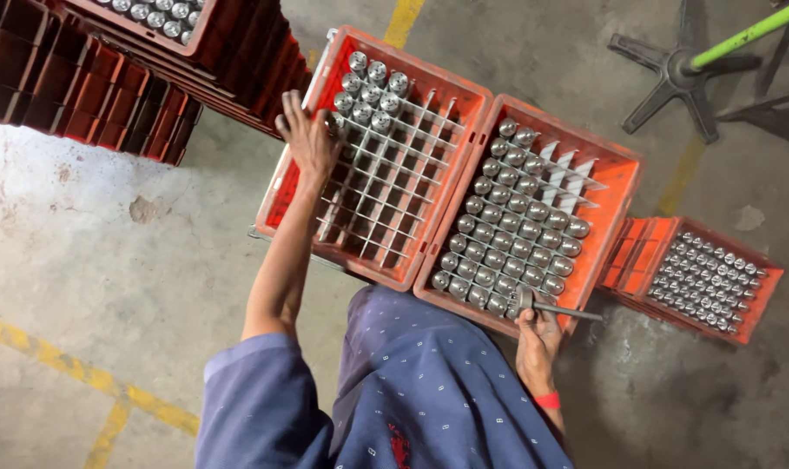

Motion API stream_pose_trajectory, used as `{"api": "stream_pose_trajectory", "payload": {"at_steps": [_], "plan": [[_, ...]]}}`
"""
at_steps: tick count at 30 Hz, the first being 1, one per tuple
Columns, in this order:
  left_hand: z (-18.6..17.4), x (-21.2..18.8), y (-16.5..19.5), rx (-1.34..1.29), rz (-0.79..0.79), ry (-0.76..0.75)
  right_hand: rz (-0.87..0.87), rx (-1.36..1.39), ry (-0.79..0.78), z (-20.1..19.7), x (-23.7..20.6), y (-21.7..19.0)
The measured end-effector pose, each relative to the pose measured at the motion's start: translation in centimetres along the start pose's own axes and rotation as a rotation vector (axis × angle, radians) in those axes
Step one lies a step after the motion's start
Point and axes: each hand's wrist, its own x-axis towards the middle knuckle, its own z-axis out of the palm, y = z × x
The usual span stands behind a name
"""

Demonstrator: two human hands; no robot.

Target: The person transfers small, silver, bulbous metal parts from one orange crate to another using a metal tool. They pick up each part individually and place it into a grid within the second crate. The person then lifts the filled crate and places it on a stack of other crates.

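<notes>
My left hand (308, 139) lies spread on the left crate (283, 187) rim; my right hand (538, 328) pinches a metal rod (557, 307) at the right crate's (618, 221) near edge.

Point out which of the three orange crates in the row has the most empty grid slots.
The leftmost orange plastic crate, under the left hand: only its far corner holds shiny metal cylinders; the other two are mostly full.

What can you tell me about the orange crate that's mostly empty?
The left crate is orange plastic, square, open on top, holding a grey grid of dividers. Only its far corner holds shiny metal cylinders; the other cells look empty. It sits on the concrete floor against the fuller crate. The left hand rests on its left rim.
</notes>
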Motion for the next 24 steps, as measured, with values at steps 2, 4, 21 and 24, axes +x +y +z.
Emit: {"api": "stream_pose_trajectory", "payload": {"at_steps": [2,4,21,24], "plan": [[-0.1,0.5,0.3,0.102,0.049,-0.051,0.052,0.010,0.014,0.8,0.2,0.4],[-1.6,0.5,0.2,-0.047,0.056,-0.016,-0.034,0.031,-0.096,0.9,0.2,0.9],[-7.5,-22.3,16.2,-0.988,-0.025,-0.405,-0.017,-0.237,-0.366,10.8,0.3,-7.4],[-10.3,-24.0,18.7,-0.890,0.004,-0.600,-0.058,-0.258,-0.448,11.6,-0.3,-10.0]]}}
